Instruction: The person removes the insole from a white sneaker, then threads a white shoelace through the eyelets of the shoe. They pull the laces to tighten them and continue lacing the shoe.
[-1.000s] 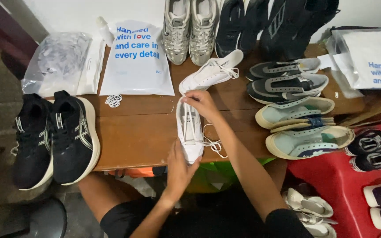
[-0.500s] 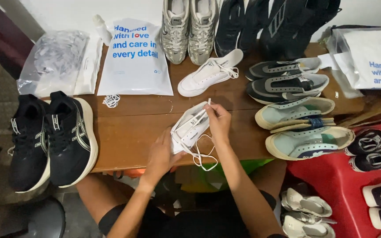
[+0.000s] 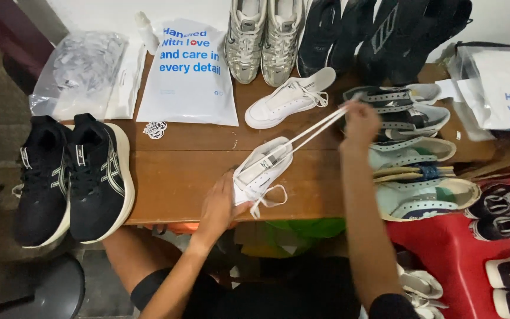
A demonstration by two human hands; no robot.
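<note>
A person seated at a wooden table (image 3: 178, 177) is gripping a white sneaker (image 3: 261, 168) near the table's front edge, the left hand (image 3: 222, 204) wrapping around its lower end. The shoe's long axis is running diagonally, from the lower left beside that hand up toward the right, its open top facing the camera; which end is the toe is hard to make out, since the fingers are covering part of it. The right hand (image 3: 358, 121) is pinching the ends of the white lace (image 3: 317, 127) and holding it taut, well up and to the right of the shoe, above a row of pale green and grey shoes (image 3: 420, 153). A loop of lace is hanging off the shoe's lower side.

The matching white sneaker (image 3: 290, 100) is lying just beyond, pointing up to the right. A pair of black running shoes (image 3: 72, 174) is sitting at the table's left end, with a white printed bag (image 3: 187, 77) and silver trainers (image 3: 264, 38) behind. Dark shoes at the back are being cut off by the top edge, and the person's lap is lying in shadow.
</note>
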